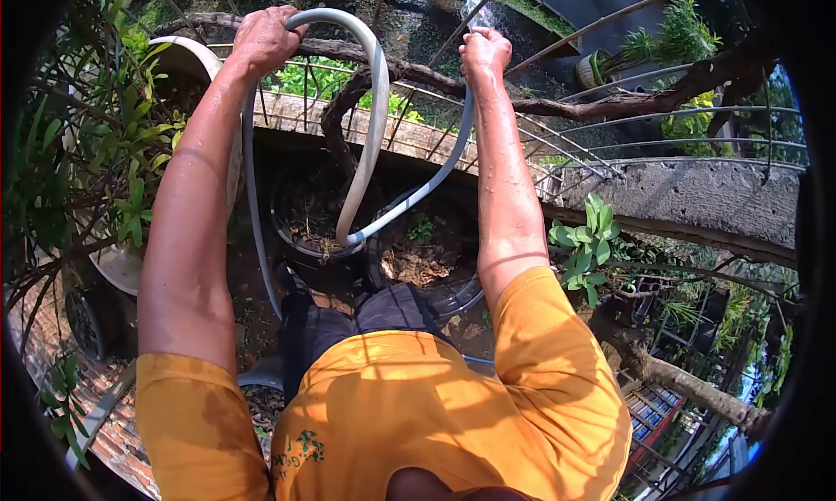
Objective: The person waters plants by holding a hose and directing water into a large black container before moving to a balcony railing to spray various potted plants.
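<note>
A grey garden hose point(380, 100) loops between my two raised hands and hangs down in a bend in front of my body. My left hand point(264, 41) is wrapped around one stretch of it at the upper left. Higher on the right, my right hand point(486, 53) grips the hose close to its end, and the nozzle end itself is hidden by my fingers. Water point(475, 0) sprays away from that hand toward the ground beyond. Wet drops show on both forearms.
A rough concrete ledge point(697, 192) with bent metal rods crosses ahead of me. A thick woody branch point(601, 106) runs above it. Black pots point(318, 240) with soil and dry leaves stand below the hose. Leafy shrubs point(104, 135) crowd the left, and a potted plant point(596, 70) stands beyond.
</note>
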Demonstrator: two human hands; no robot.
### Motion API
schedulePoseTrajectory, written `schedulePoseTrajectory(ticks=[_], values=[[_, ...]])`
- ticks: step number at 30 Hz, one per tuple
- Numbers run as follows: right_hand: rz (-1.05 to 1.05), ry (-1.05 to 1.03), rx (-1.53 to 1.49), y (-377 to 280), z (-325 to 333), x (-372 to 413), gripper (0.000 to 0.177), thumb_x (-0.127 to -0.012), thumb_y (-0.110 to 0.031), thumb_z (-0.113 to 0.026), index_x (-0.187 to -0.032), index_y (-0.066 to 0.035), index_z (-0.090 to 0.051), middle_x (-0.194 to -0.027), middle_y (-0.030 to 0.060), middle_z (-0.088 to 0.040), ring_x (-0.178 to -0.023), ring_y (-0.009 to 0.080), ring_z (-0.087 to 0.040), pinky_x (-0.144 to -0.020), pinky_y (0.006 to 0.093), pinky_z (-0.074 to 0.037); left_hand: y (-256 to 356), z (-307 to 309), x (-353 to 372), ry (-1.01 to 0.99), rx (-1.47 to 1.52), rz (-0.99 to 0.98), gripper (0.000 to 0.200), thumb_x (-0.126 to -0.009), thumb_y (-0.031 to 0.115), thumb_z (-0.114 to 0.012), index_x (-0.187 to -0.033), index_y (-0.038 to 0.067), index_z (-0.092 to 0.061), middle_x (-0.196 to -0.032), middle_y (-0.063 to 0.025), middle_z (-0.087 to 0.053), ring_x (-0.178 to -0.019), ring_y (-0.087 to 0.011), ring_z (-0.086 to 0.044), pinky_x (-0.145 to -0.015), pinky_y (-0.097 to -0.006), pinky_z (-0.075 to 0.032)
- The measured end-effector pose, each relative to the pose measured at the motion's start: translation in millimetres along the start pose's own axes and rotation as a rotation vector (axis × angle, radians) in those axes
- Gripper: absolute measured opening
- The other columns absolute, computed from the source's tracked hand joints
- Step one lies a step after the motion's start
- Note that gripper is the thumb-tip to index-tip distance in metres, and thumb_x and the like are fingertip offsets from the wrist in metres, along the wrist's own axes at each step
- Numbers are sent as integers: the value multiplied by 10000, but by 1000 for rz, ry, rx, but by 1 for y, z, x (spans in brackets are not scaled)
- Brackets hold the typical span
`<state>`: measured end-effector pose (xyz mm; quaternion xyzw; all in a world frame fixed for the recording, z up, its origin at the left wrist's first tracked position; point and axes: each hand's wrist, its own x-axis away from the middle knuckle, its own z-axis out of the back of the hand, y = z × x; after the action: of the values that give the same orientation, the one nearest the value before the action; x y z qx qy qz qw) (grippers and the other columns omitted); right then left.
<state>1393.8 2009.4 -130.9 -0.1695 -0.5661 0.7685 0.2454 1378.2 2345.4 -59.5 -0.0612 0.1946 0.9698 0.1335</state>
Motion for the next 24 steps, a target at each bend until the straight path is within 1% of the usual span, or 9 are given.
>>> schedulePoseTrajectory(ticks=[3,4,6,7,9,12,17,22,24], values=[[-80,9,-26,-11,2,8,157,-747,-48,-598,-893,-26,-653,-638,77,-634,-506,156,-621,-420,299,-486,2,1,2,1,9,16,232,-824,302,-596,-907,98,-668,-786,-176,-654,-809,-371,-625,-738,-452,-487],[-89,0,-45,-13,3,11,151,-747,-43,-596,-887,-27,-650,-631,76,-629,-497,154,-613,-388,305,-471,2,1,2,3,12,14,232,-824,302,-595,-905,97,-667,-785,-176,-654,-809,-371,-625,-739,-452,-487],[-100,-8,-68,-13,3,10,144,-749,-43,-595,-882,-25,-649,-631,74,-629,-491,151,-607,-383,301,-464,1,0,1,2,9,8,229,-824,299,-592,-904,98,-668,-790,-174,-655,-810,-371,-625,-747,-452,-487],[-106,-11,-80,-12,4,10,141,-750,-43,-595,-880,-24,-649,-630,73,-628,-487,149,-604,-380,300,-461,1,0,1,7,21,-1,220,-831,296,-593,-889,91,-650,-777,-171,-642,-802,-375,-615,-727,-454,-476],[-84,-10,-90,-8,2,7,136,-747,-37,-592,-869,-22,-651,-631,71,-629,-481,149,-599,-390,291,-460,-1,-2,2,20,46,-18,213,-846,290,-594,-859,78,-613,-750,-164,-616,-785,-382,-595,-686,-457,-454],[-36,-9,-85,-5,1,7,136,-743,-33,-587,-863,-18,-651,-627,68,-627,-484,150,-601,-416,287,-470,-3,-2,-1,-1,0,-9,229,-832,308,-592,-911,107,-666,-797,-168,-657,-815,-371,-625,-748,-453,-488],[-2,29,-42,-1,-2,1,136,-742,-34,-581,-857,-4,-647,-611,66,-619,-490,147,-604,-453,279,-483,2,1,1,-4,-1,22,221,-837,308,-592,-907,112,-665,-797,-165,-656,-817,-372,-624,-746,-450,-491],[0,59,-152,2,-3,3,104,-741,-41,-587,-827,-11,-640,-589,52,-598,-458,138,-583,-409,279,-460,2,1,1,-10,4,22,216,-831,303,-598,-905,112,-667,-794,-166,-655,-815,-368,-624,-745,-448,-489],[-11,50,-108,1,-3,3,125,-763,-33,-589,-881,-32,-630,-601,50,-600,-453,125,-571,-366,270,-425,4,3,3,-17,21,34,219,-829,305,-601,-913,114,-669,-792,-165,-656,-814,-366,-624,-744,-448,-487]])
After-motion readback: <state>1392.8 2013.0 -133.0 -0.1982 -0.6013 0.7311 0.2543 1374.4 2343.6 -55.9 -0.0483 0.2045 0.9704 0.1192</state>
